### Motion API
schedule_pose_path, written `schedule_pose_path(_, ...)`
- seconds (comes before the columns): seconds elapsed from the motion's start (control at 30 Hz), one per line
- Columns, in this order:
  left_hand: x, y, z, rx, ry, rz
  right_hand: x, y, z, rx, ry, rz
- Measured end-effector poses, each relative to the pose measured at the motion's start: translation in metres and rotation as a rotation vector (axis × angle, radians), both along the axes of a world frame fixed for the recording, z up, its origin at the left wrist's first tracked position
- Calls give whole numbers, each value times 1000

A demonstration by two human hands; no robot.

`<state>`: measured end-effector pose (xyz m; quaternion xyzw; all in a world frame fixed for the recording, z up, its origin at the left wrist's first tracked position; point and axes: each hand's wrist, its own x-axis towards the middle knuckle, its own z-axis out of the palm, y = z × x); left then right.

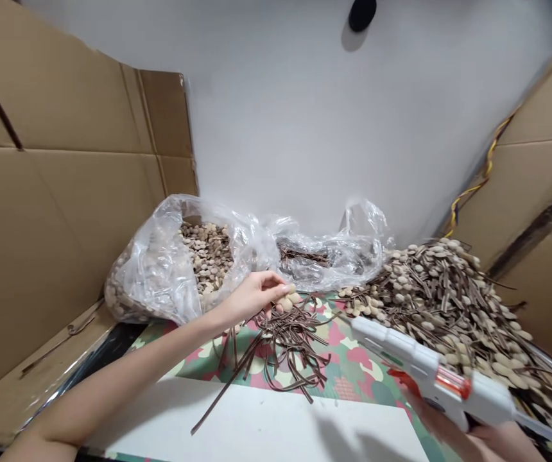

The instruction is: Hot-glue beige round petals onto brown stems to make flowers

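Note:
My left hand (257, 294) pinches a beige piece with rounded lobes (289, 299) between thumb and fingertips. Under it lies a loose heap of thin brown strips (295, 340) on a camouflage-patterned surface (353, 366). At the lower right, my right hand (432, 420) is wrapped round a white glue gun (401, 346) with orange parts. The gun's nozzle points up and left toward the left hand, apart from the beige piece. Part of the right hand is hidden behind the gun and blurred.
A clear plastic bag (160, 256) of beige pieces stands at the left; another plastic bag (353, 256) holds brown strips. A large pile of beige pieces on brown strips (439, 289) fills the right. A white board (237, 410) lies in front. Cardboard (64, 192) walls the sides.

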<state>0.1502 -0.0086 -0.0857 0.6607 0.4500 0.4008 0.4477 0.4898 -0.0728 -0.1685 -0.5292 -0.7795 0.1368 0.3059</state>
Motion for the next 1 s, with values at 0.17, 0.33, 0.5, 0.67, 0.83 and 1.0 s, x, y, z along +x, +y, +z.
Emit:
schedule_pose_path(0.17,17,8,-12,-164,-173,-68,-42,3,28,-295,293,-29)
schedule_pose_path(0.33,20,11,-19,-247,-251,-94,-58,11,43,-371,211,88)
schedule_pose_path(0.5,22,12,-23,-218,-146,-72,-61,18,35,-381,191,56)
schedule_pose_path(0.67,22,11,-26,-104,-13,-1,-65,21,31,-373,162,33)
schedule_pose_path(0.83,24,8,-30,-42,23,16,-69,19,30,-359,163,33)
schedule_pose_path(1.0,25,6,-30,17,39,48,-75,17,27,-319,201,-5)
